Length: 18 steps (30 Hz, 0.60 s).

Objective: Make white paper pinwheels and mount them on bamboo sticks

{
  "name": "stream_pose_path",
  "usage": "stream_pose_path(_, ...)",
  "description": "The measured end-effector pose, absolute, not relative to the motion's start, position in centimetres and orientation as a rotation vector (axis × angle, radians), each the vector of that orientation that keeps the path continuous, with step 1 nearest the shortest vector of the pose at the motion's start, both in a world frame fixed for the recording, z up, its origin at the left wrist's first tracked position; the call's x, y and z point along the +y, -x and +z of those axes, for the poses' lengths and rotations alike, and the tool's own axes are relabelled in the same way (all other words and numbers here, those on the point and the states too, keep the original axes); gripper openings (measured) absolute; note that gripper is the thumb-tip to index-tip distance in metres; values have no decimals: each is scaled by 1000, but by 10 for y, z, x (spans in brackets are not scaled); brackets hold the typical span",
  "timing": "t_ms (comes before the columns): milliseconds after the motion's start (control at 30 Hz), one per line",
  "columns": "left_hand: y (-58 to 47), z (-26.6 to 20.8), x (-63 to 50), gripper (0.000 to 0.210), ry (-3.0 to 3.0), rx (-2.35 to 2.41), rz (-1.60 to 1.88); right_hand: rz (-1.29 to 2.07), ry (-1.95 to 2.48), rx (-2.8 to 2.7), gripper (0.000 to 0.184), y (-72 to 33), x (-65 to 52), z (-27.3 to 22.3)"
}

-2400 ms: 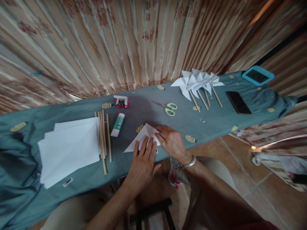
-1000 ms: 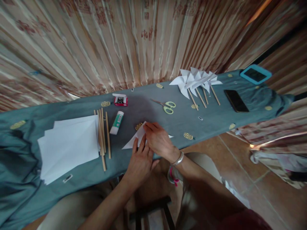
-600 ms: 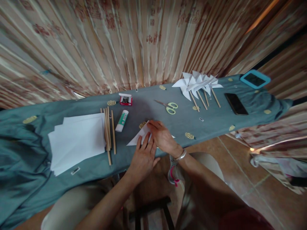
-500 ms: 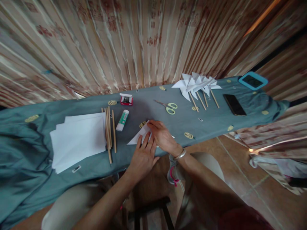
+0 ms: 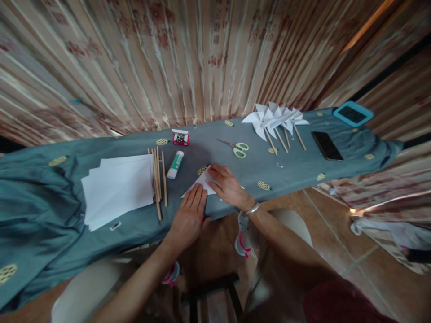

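A white sheet of paper [image 5: 206,181], folded into a triangle, lies on the cloth near the front edge. My left hand [image 5: 190,215] rests flat on its left corner, fingers stretched out. Across the paper's top and right side lies my right hand [image 5: 226,185], its fingers extended and pressing down, covering part of the fold. Neither hand grips anything. A glue stick [image 5: 175,164] lies to the left, behind my left hand. Beyond my right hand sit scissors [image 5: 237,148] with pale green handles.
White paper sheets [image 5: 117,188] are stacked at left beside several wooden sticks [image 5: 157,179]. A red box [image 5: 181,137] stands at the back. Paper pinwheels [image 5: 274,121] on sticks, a black phone [image 5: 327,146] and a blue-framed device [image 5: 353,113] lie at right. Curtains hang behind the table [image 5: 296,175].
My left hand has slid left along the fold to the triangle's left corner. My right hand's fingers have spread over the paper near its top. The view has shifted slightly.
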<state>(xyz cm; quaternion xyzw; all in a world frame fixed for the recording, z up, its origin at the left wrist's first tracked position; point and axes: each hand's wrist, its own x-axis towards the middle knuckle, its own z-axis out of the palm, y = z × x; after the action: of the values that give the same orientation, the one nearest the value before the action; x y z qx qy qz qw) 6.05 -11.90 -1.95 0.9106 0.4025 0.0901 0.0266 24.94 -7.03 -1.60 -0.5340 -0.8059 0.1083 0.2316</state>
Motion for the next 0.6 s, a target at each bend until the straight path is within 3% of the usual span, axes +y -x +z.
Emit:
stream_pose_path(233,-50,-19,-121,63,-2831,1268,269,277,1465,-2250,67,-249,-77,-12)
stream_pose_path(600,-51,-17,-120,63,-2867,1254,279,290,1703,-2186,57,-275,-102,-9)
